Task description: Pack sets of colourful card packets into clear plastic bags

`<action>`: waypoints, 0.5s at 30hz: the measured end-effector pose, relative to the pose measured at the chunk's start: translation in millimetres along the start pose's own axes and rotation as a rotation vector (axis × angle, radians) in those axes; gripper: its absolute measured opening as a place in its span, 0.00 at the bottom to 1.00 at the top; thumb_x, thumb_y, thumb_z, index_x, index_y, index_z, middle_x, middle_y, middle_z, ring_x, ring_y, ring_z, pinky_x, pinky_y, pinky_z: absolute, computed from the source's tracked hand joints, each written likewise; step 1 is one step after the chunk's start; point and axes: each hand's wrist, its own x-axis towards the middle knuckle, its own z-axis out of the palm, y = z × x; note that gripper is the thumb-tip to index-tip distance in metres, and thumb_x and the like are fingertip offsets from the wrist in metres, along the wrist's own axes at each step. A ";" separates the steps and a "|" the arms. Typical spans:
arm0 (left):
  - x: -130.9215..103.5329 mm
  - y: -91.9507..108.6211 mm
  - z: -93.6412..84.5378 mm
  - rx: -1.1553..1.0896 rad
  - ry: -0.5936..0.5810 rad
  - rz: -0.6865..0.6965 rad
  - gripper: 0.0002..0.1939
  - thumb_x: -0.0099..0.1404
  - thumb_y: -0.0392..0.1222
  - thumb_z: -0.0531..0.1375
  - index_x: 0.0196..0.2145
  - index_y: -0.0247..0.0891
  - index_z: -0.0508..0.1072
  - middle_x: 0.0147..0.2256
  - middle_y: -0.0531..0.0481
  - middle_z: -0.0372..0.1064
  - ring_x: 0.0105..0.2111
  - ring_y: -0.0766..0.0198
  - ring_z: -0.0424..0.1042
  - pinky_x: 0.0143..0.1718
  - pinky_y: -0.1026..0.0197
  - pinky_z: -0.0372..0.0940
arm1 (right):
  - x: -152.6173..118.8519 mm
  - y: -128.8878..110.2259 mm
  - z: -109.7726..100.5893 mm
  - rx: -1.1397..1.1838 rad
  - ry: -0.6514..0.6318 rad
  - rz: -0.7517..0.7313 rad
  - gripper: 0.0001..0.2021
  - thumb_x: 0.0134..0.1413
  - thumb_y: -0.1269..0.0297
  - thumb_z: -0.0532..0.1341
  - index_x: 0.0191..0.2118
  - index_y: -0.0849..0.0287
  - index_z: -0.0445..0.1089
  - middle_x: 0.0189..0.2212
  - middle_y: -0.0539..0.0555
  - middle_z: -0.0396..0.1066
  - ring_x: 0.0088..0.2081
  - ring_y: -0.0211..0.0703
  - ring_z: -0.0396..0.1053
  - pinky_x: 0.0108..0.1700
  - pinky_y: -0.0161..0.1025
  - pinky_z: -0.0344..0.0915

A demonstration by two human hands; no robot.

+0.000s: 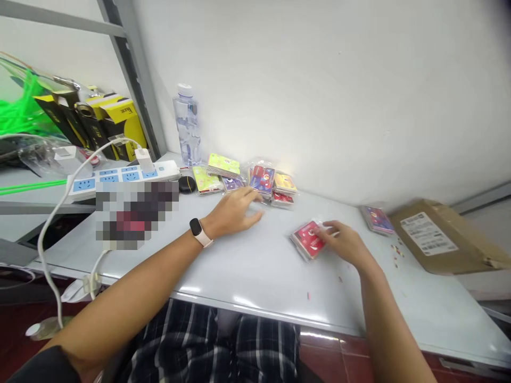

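My right hand (341,239) grips the right edge of a thick red printed packet (308,240) in clear plastic, low over the table or resting on it; I cannot tell which. With fingers spread and nothing held, my left hand (233,213) reaches toward a group of similar packets by the wall. Its fingertips are close to a blue and red packet (262,178); whether they touch is unclear. Beside that one sit a yellow packet (285,182) and a red one (282,198) beneath it. Green packets (223,165) lie stacked farther left.
A water bottle (187,127) stands against the wall, near a power strip (123,178) with white cables and a small black case (187,184). At right are another packet (377,219), a cardboard box (447,239) and small scattered bits (396,254). A pink piece (308,296) lies near the front edge.
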 end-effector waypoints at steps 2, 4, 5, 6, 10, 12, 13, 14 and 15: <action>-0.7 3.5 -2.9 -0.077 -0.109 0.021 0.18 0.73 0.52 0.62 0.53 0.39 0.73 0.50 0.42 0.75 0.50 0.51 0.76 0.53 0.50 0.70 | -10.8 -23.8 4.6 0.138 -0.113 -0.051 0.24 0.59 0.43 0.66 0.51 0.57 0.78 0.41 0.60 0.83 0.40 0.54 0.80 0.43 0.46 0.73; -1.3 6.5 -5.9 -0.129 -0.229 0.021 0.27 0.70 0.59 0.65 0.58 0.40 0.71 0.54 0.42 0.75 0.51 0.51 0.76 0.53 0.51 0.70 | -19.3 -47.4 6.2 0.329 -0.383 -0.129 0.23 0.62 0.44 0.65 0.52 0.58 0.77 0.39 0.58 0.83 0.33 0.50 0.80 0.40 0.47 0.75; -1.5 7.6 -7.2 -0.137 -0.279 0.014 0.32 0.67 0.62 0.67 0.60 0.40 0.70 0.56 0.42 0.75 0.52 0.50 0.76 0.54 0.51 0.70 | -21.8 -58.0 6.1 0.411 -0.482 -0.148 0.22 0.64 0.45 0.65 0.53 0.57 0.76 0.39 0.58 0.83 0.31 0.49 0.80 0.41 0.47 0.76; -1.8 8.3 -8.2 -0.132 -0.322 0.007 0.37 0.64 0.64 0.68 0.61 0.40 0.69 0.57 0.41 0.74 0.54 0.49 0.76 0.55 0.50 0.69 | -22.8 -67.6 5.5 0.481 -0.503 -0.152 0.20 0.63 0.47 0.65 0.51 0.57 0.77 0.42 0.58 0.83 0.31 0.48 0.80 0.40 0.46 0.77; -2.2 8.9 -9.9 -0.029 -0.443 -0.007 0.45 0.55 0.68 0.72 0.61 0.38 0.70 0.60 0.38 0.73 0.59 0.43 0.74 0.59 0.48 0.68 | -15.9 -98.1 3.7 0.406 -0.463 -0.136 0.14 0.65 0.52 0.65 0.38 0.59 0.77 0.41 0.59 0.83 0.25 0.43 0.78 0.31 0.41 0.74; -2.3 8.9 -9.8 0.031 -0.479 -0.007 0.44 0.54 0.68 0.72 0.59 0.38 0.71 0.57 0.38 0.75 0.56 0.43 0.75 0.57 0.48 0.68 | -9.0 -110.8 5.5 0.290 -0.525 -0.145 0.15 0.64 0.53 0.66 0.32 0.59 0.75 0.36 0.58 0.83 0.21 0.41 0.74 0.25 0.40 0.69; -2.3 8.8 -9.8 0.045 -0.485 -0.003 0.43 0.55 0.68 0.71 0.58 0.38 0.72 0.56 0.39 0.76 0.55 0.43 0.76 0.56 0.48 0.69 | -5.2 -116.2 7.2 0.243 -0.554 -0.157 0.17 0.63 0.52 0.66 0.28 0.59 0.74 0.32 0.57 0.82 0.19 0.40 0.72 0.24 0.40 0.67; -2.4 8.6 -9.9 0.049 -0.482 0.004 0.41 0.56 0.67 0.71 0.58 0.38 0.72 0.55 0.39 0.76 0.54 0.44 0.77 0.55 0.49 0.69 | -1.3 -120.8 9.5 0.198 -0.582 -0.179 0.18 0.62 0.52 0.67 0.26 0.58 0.73 0.27 0.56 0.80 0.18 0.39 0.69 0.23 0.40 0.64; -2.4 8.0 -10.0 0.045 -0.472 0.010 0.39 0.58 0.65 0.70 0.58 0.38 0.72 0.55 0.39 0.76 0.54 0.44 0.77 0.55 0.49 0.69 | 2.6 -124.0 12.1 0.170 -0.598 -0.206 0.19 0.61 0.52 0.68 0.24 0.58 0.72 0.23 0.54 0.77 0.17 0.39 0.66 0.24 0.40 0.63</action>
